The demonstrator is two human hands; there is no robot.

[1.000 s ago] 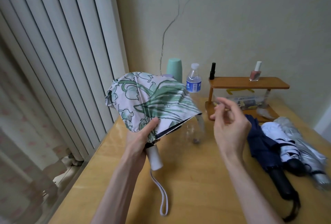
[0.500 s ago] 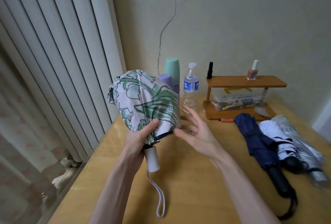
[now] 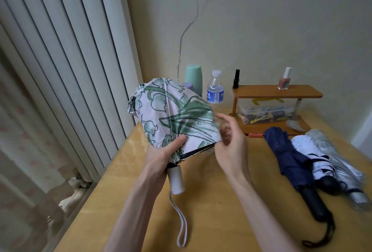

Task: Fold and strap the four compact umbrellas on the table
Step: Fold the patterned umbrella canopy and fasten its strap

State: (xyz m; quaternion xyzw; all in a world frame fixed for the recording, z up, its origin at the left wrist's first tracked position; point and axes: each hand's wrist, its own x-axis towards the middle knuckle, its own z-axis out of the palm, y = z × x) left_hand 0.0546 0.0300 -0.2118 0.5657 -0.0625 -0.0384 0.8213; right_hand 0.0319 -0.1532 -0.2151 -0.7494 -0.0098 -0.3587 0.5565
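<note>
At the right of your desk (image 3: 211, 221) lie a navy umbrella (image 3: 285, 155), a white umbrella (image 3: 310, 151) and a silver umbrella (image 3: 338, 161), side by side. At its back stand a wooden shelf (image 3: 276, 90) and a water bottle (image 3: 215, 88).

place: home room | cues: curtains (image 3: 50, 70); wooden table (image 3: 221, 221); nail polish (image 3: 284, 80); water bottle (image 3: 215, 88)

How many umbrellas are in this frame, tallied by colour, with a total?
Green floral umbrella: 1 (gripped by the left hand)
Navy umbrella: 1
White umbrella with dark stripes: 1
Silver umbrella: 1
Total: 4
</note>
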